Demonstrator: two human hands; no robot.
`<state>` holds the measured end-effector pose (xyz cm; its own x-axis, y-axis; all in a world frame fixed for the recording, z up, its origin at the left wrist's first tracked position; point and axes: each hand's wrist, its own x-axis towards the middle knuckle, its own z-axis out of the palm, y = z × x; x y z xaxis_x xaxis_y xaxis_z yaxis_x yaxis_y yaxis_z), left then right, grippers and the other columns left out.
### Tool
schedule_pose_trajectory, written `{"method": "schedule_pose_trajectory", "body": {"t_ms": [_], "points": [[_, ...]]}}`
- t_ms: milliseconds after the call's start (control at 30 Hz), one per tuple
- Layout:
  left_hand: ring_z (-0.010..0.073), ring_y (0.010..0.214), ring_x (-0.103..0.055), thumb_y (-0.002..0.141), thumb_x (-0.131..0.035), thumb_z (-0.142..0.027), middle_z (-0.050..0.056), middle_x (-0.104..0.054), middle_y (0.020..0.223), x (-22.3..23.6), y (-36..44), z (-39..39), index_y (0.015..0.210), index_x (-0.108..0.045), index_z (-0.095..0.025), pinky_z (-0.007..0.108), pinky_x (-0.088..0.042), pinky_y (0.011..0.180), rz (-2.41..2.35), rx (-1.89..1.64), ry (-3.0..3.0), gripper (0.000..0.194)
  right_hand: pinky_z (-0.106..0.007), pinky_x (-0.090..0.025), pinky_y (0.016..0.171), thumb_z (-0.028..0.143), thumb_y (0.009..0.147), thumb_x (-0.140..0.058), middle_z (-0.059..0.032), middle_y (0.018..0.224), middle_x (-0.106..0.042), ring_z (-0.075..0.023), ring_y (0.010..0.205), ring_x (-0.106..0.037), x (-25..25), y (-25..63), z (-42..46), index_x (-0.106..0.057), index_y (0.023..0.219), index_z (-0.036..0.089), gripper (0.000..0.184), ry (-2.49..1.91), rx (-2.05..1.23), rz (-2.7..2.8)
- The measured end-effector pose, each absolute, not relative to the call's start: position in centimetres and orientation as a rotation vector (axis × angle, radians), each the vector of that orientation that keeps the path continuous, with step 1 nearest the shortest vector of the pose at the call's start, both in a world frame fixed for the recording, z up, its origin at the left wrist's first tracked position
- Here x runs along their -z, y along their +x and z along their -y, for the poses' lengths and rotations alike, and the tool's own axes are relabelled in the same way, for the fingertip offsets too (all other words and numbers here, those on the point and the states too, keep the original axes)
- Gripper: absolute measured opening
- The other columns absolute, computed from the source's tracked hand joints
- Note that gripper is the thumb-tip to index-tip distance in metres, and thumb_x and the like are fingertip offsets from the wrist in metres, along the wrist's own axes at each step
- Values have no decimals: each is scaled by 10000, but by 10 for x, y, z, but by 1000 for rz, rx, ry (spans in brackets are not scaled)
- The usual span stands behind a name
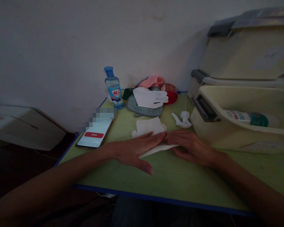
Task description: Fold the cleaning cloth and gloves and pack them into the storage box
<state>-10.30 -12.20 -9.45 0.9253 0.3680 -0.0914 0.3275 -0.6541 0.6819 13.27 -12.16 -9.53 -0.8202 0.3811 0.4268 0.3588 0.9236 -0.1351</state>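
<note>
A folded piece of white fabric (pixel 149 126) lies on the table in front of me, partly hidden under both hands. My left hand (pixel 134 149) rests flat across it, fingers stretched to the right and thumb spread toward me. From the other side, my right hand (pixel 191 145) reaches in with its fingers extended over the fabric's right end, the thumb apart below. The fingertips of both hands meet near the fabric's middle. Just behind, a white glove (pixel 148 97) lies on a grey-blue mesh cloth (pixel 144 108).
A phone (pixel 93 132) lies at left, below a blue-capped bottle (pixel 115 91). A red tin (pixel 169 94) and pink cloth (pixel 152 82) sit at the back. Right of the fabric are a white pump head (pixel 183 120) and a cream bin (pixel 227 138) holding a bottle (pixel 248 118).
</note>
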Motion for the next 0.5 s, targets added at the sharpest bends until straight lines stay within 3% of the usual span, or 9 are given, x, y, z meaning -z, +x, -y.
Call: {"method": "schedule_pose_trajectory", "body": {"t_ms": [133, 200, 300, 400, 500], "points": [[305, 1415, -14, 617, -596, -718, 183, 11, 1517, 95, -111, 118, 1447, -51, -35, 460, -10, 1156, -481, -44, 2343, 1205, -292, -517, 705, 167, 848, -437, -63, 856, -692, -168, 775, -656, 97, 133, 123, -585, 946, 180, 178, -645, -174, 2566], [296, 1417, -60, 626, -646, -646, 172, -30, 1524, 96, -113, 119, 1452, -62, -59, 446, -36, 1159, -483, -68, 2389, 1169, -279, -518, 692, 169, 846, -438, -52, 845, -692, -161, 760, -661, 97, 133, 123, -570, 946, 190, 167, -663, -201, 2512], [237, 1406, -168, 787, -564, -489, 133, -144, 1527, 96, -114, 122, 1452, -128, -107, 393, -124, 1160, -560, -167, 2403, 883, -245, -516, 651, 173, 848, -454, -28, 807, -686, -139, 712, -658, 94, 133, 124, -549, 918, 207, 123, -713, -196, 2387], [202, 1327, -342, 906, -381, -367, 120, -333, 1465, 95, -112, 125, 1397, -306, -125, 361, -232, 1126, -693, -328, 2324, 552, -226, -502, 582, 171, 837, -483, -11, 746, -672, -132, 647, -645, 90, 133, 124, -533, 877, 220, 81, -813, -160, 2229], [211, 1148, -503, 917, -333, -354, 131, -527, 1282, 91, -111, 125, 1279, -455, -109, 369, -351, 1043, -714, -444, 2254, 455, -233, -496, 560, 179, 828, -499, -13, 738, -662, -139, 630, -637, 86, 132, 126, -519, 861, 228, 61, -858, -138, 2122]]}}
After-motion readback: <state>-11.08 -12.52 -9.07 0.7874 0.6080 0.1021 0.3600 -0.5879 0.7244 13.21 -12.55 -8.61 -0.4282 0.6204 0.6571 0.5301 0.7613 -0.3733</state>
